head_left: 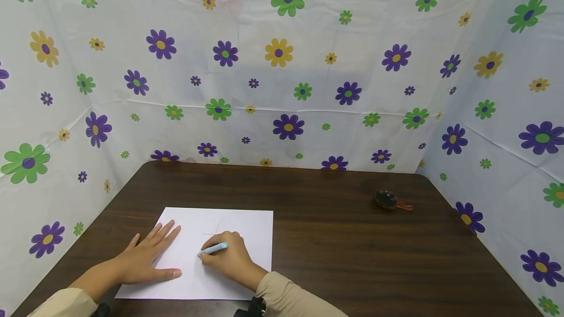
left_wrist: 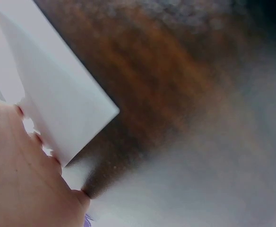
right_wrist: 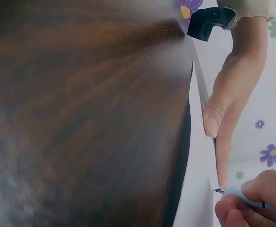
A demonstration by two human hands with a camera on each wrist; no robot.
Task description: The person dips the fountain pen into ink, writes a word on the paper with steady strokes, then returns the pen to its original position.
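Light-blue slim pen [head_left: 216, 247] | right hand [head_left: 231, 257] pinched it, likely for control | left hand [head_left: 147, 257], spread flat left of that grip, likely steadied white rectangular paper sheet [head_left: 253, 231]

Right of the paper [head_left: 253, 228], the table [head_left: 352, 258] gives a hand wide room, with the pan [head_left: 387, 199] in the way well out on that side. Behind the paper runs a passable strip, stopped by the curtain [head_left: 253, 70]. The left hand [head_left: 147, 257] blocks the paper's left edge; the right hand [head_left: 230, 258] and pen [head_left: 216, 248] block its middle, a narrow gap between.
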